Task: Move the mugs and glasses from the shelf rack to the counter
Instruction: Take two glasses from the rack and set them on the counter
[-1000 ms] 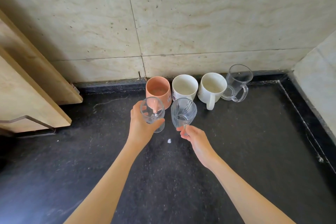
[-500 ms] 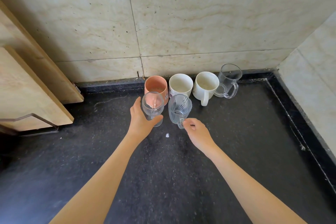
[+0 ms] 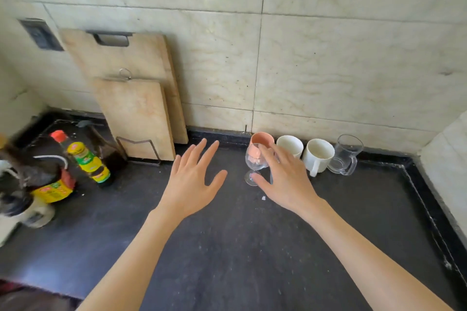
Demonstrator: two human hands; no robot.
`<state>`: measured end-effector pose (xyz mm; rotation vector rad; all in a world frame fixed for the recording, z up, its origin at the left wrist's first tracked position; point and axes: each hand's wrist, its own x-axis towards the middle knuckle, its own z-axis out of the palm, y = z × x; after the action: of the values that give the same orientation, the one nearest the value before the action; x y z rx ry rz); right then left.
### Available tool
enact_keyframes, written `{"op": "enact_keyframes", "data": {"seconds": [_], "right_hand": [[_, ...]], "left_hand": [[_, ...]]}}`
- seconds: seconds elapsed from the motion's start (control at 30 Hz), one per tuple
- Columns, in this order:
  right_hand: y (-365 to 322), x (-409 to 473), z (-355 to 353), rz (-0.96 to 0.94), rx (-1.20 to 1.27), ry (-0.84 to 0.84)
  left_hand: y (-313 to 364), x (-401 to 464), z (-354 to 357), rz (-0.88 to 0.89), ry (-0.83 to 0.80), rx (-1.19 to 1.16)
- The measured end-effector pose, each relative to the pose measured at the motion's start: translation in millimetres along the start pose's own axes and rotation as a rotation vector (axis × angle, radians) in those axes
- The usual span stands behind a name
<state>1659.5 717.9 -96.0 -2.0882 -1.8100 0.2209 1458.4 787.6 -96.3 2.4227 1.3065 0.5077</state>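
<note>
While the wine glass (image 3: 255, 164) stands upright on the dark surface (image 3: 227, 247) just in front of the pink mug (image 3: 262, 139), both grips are spread flat and empty: the left hand (image 3: 192, 182) well left of it, the right hand (image 3: 285, 179) just right, hiding a second glass.

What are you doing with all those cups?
Lining up mugs and glasses on the black counter. A pink mug, two white mugs and a glass mug stand along the wall. A wine glass stands in front. Both hands are open and empty: the left hand hovers beside it, the right hand hovers just over it.
</note>
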Motion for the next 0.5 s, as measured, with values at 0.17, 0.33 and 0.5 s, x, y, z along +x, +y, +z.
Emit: {"op": "enact_keyframes", "data": {"seconds": [0.17,0.33,0.5], "right_hand": [[-43,-29,8,-0.217,-0.073,-0.119],[-92,-82,19,-0.447,-0.058,-0.204],[-174,-120,22,-0.695,-0.021,-0.244]], "left_hand": [[2,-101,-13,-0.246,0.058,0.056],[-1,-204,-33,-0.451,0.117,0.160],[-2,-310,-70,-0.649,0.239,0.250]]}}
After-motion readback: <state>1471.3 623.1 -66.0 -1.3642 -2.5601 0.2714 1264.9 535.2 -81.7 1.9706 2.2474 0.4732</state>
